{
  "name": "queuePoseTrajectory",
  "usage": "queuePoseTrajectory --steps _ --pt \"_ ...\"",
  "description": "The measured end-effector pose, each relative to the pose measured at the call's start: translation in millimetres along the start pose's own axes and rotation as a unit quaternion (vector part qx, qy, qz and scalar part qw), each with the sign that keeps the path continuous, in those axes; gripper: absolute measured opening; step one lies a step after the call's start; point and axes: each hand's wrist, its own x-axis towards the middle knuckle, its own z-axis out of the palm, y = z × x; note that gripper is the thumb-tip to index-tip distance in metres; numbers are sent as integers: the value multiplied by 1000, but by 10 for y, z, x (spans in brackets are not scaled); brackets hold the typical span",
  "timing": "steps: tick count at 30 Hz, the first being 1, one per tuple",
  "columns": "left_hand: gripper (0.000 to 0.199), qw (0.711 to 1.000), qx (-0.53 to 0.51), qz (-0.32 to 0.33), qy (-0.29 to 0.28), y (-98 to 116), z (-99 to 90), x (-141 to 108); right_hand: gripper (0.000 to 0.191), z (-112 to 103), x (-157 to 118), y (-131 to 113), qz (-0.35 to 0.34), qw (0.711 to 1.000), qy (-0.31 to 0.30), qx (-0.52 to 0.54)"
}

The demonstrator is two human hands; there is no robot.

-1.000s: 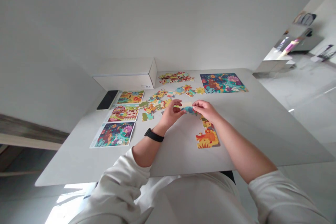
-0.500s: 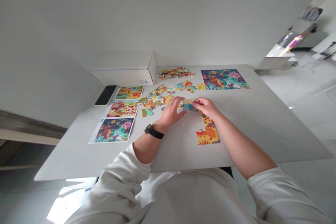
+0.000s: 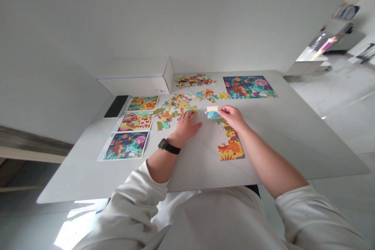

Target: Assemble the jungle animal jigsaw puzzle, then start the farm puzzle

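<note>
Here we go, the right hand (image 3: 231,117) is nearly closed, fingertips pinched tight on a blue-and-cream jigsaw piece (image 3: 212,113), holding it out to the left of the knuckles, just above the top of a part-built puzzle (image 3: 231,144). Whether that's one piece or two stuck together, it's too small to call from here. Over on the other side, the left hand (image 3: 186,127) is wide open, palm down and flat on the table (image 3: 293,144), fingers spread, gripping nothing, with its fingertips right beside a big scatter of loose pieces (image 3: 175,107). That's two hands, one busy, one resting. The left wrist wears a black watch (image 3: 169,146), both forearms angle in from the body toward the middle of the table, elbows out wide, and white sleeves (image 3: 137,199) are pushed back on both arms. Now the count: one part-built puzzle, a narrow column with a lion at its near end, one finished puzzle (image 3: 249,87) at the far edge, three picture cards (image 3: 135,121) stacked in a row down the left side, and a second heap of pieces (image 3: 195,81) up near the far edge, too many to number. Beyond the cards lie a black phone (image 3: 116,106) and a white box (image 3: 136,82), both well away from the hands.
</note>
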Motion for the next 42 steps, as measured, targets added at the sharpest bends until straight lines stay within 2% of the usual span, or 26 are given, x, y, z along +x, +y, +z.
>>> queuePoseTrajectory --steps 3,5,9,12,15,17,22,24,32,42 --pt "60 999 -28 1 36 -96 64 46 39 4 -3 9 5 1000 -1 -6" --pt "65 995 -57 28 76 -102 66 54 36 11 1 23 7 1000 1 -15" --pt "72 976 -123 142 113 48 -45 15 27 37 -3 29 1 1000 -25 -18" --pt "60 964 -156 185 111 186 -130 -18 23 63 -27 -2 -6 998 -62 -5" --pt "40 961 -170 184 120 237 -149 -18 24 81 -53 -32 -7 996 -85 -2" --pt "35 960 -176 177 123 220 -130 -6 25 79 -56 -34 -11 996 -83 -4" --pt "36 967 -165 146 126 120 -45 31 19 2 -18 -6 -34 995 18 -88" --pt "36 972 -155 137 113 90 -11 48 16 -42 -6 -4 -42 989 39 -139" --pt "32 981 -125 134 63 100 89 113 25 -58 7 30 -126 932 -46 -338" --pt "31 982 -125 135 52 109 147 181 27 -36 12 64 -134 910 -64 -386"
